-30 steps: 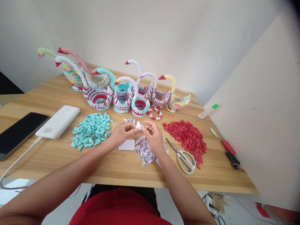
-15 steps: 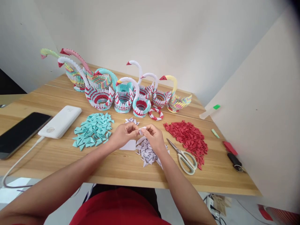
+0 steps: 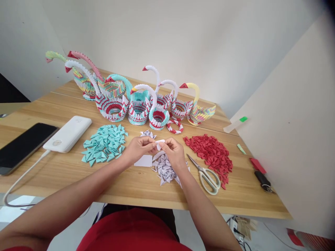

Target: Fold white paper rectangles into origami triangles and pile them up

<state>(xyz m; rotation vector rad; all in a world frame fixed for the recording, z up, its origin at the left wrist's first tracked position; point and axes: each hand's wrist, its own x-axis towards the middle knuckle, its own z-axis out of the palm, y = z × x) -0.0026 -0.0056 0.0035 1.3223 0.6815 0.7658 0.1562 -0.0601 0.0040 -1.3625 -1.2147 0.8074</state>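
Note:
Between both sets of fingertips is a small folded piece of white paper (image 3: 160,144), held a little above the table. My left hand (image 3: 141,148) pinches its left side, and my right hand (image 3: 172,152) pinches its right side. Just below my left hand lies a flat white paper sheet (image 3: 143,160). Under and beside my right hand spreads a pile of folded white paper triangles (image 3: 166,171). A smaller heap of white pieces (image 3: 148,134) sits just beyond my left fingers. The exact folds of the held paper are partly covered by my fingers.
Teal triangles (image 3: 104,143) lie left, red triangles (image 3: 209,153) right, beside scissors (image 3: 208,177). Several paper swans (image 3: 112,108) and a red-white ring (image 3: 175,127) stand behind. A power bank (image 3: 68,134) and phone (image 3: 24,148) are far left; a glue stick (image 3: 235,124) leans right.
The white paper between my fingers shows more of its surface now, having turned slightly. Both hands stay in nearly the same place; the view has shifted very slightly.

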